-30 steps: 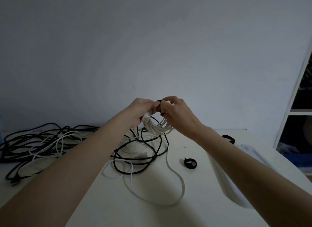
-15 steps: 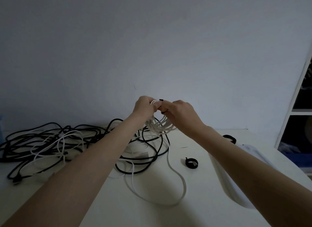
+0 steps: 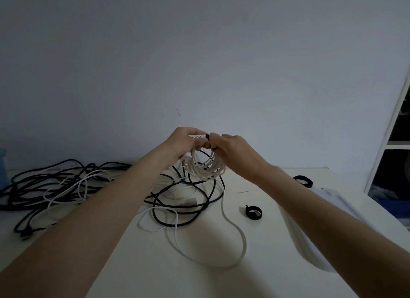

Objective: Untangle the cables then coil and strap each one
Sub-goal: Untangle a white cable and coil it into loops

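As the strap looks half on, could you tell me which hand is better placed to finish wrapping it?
Probably the right hand: its fingertips pinch the black strap atop the white coil, while the left hand steadies the loops.

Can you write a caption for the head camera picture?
Both hands wrap a black strap round a white cable coil above tangled cables.

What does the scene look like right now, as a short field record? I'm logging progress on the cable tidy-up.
held item: white cable coil, lifted above the table
left hand: gripping the coil's top
right hand: pinching a black strap at the coil's top
coil tail: loose white cable loop trailing onto the table
still tangled: black and white cables at left
spare straps: one near the middle, one farther right
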Available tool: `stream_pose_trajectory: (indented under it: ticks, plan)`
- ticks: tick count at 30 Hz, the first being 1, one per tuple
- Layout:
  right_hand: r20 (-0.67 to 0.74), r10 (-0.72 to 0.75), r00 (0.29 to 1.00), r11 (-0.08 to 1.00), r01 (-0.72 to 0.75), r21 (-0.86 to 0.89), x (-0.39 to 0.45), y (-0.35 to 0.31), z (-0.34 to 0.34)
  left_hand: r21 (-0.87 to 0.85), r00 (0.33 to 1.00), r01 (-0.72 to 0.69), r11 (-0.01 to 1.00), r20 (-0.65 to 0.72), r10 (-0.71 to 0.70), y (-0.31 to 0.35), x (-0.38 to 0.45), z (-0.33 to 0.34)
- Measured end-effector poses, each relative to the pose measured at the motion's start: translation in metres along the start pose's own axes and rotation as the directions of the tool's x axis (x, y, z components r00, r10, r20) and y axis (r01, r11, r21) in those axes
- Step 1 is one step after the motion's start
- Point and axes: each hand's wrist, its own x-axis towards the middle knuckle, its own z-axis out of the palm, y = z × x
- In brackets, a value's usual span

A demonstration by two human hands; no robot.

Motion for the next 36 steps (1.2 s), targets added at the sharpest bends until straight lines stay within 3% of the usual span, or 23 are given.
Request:
stream_pose_trajectory:
  ticks: [3, 5, 7, 13, 17, 20, 25, 27, 31, 36]
  plan:
    - [0.018, 0.07, 0.997, 0.997, -0.071, 0.044, 0.002, 0.004, 0.0, 0.149, 0.997, -0.049, 0.988, -0.043, 0.056, 0.003, 0.002, 0.007]
    - [0.015, 0.045, 0.999, 0.999, -0.045, -0.011, 0.0, 0.003, 0.002, 0.319, 0.99, -0.083, 0.944, -0.081, 0.114, 0.005, 0.002, 0.015]
    - [0.013, 0.031, 0.999, 0.998, -0.03, -0.062, -0.002, 0.003, 0.003, 0.384, 0.983, -0.089, 0.919, -0.113, 0.142, 0.006, 0.001, 0.022]
    - [-0.08, 0.154, 0.985, 0.985, -0.147, 0.095, -0.001, 0.01, -0.003, 0.404, 0.986, -0.127, 0.906, -0.05, 0.16, 0.006, -0.003, 0.024]
    - [-0.139, 0.32, 0.937, 0.919, -0.271, 0.286, 0.006, 0.009, -0.008, 0.343, 0.986, -0.139, 0.929, 0.138, 0.097, 0.014, -0.005, 0.014]
    - [-0.125, 0.453, 0.883, 0.851, -0.386, 0.356, 0.009, 0.009, -0.009, 0.248, 0.971, -0.107, 0.963, 0.236, 0.047, 0.017, -0.011, 0.01]
    - [-0.061, 0.533, 0.844, 0.778, -0.46, 0.429, 0.011, 0.012, -0.013, 0.172, 0.947, -0.109, 0.979, 0.318, 0.049, 0.017, -0.015, 0.006]
    - [-0.019, 0.58, 0.814, 0.721, -0.503, 0.477, 0.012, 0.011, -0.016, 0.197, 0.939, -0.141, 0.97, 0.338, 0.068, 0.018, -0.014, 0.005]
    - [0.155, 0.681, 0.715, 0.484, -0.599, 0.637, 0.015, 0.013, -0.025, 0.253, 0.924, -0.178, 0.951, 0.376, 0.073, 0.019, -0.017, 0.004]
    - [0.412, 0.624, 0.664, 0.264, -0.675, 0.689, 0.01, 0.019, -0.038, 0.299, 0.911, -0.216, 0.929, 0.405, 0.081, 0.022, -0.022, 0.006]
